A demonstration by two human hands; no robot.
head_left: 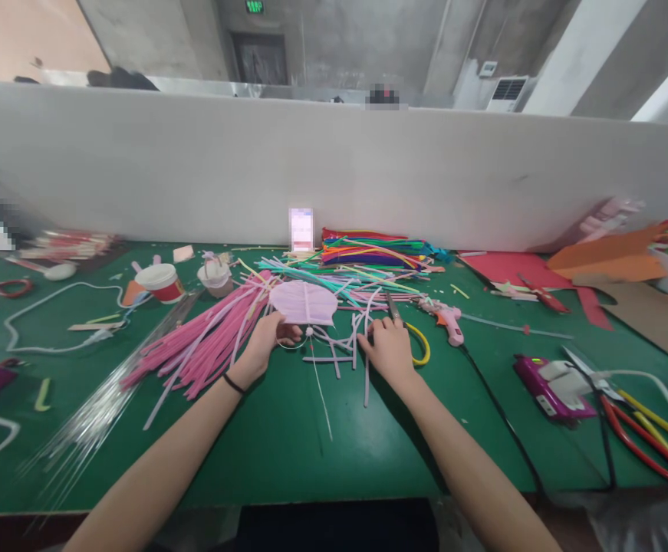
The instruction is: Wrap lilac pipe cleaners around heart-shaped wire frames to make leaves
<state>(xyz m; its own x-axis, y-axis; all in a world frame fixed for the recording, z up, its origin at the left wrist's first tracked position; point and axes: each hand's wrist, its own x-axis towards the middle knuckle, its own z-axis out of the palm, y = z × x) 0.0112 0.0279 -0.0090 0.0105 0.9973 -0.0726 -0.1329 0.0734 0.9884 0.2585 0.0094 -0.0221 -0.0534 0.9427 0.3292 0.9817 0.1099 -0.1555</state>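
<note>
My left hand (265, 343) is closed at the lower left edge of a lilac fan-shaped piece (304, 302), which looks made of fuzzy pipe cleaners laid side by side. Below it hang a small pale knot (309, 331) and a thin white wire stem (322, 395). My right hand (389, 349) lies low over the table, thumb apart from the fingers, close to loose lilac pipe cleaner pieces (355, 345). Under or beside its fingers are yellow-handled scissors (422, 345), partly hidden; I cannot tell whether the hand touches them.
Pink pipe cleaners (195, 345) and clear thin rods (103, 406) lie left. Behind are multicoloured pipe cleaners (373, 249) and a phone (301, 228) against the partition (310, 169). A pink glue gun (450, 322), a purple power strip (552, 391) and large scissors (638, 429) lie right. Two cups (164, 282) stand left.
</note>
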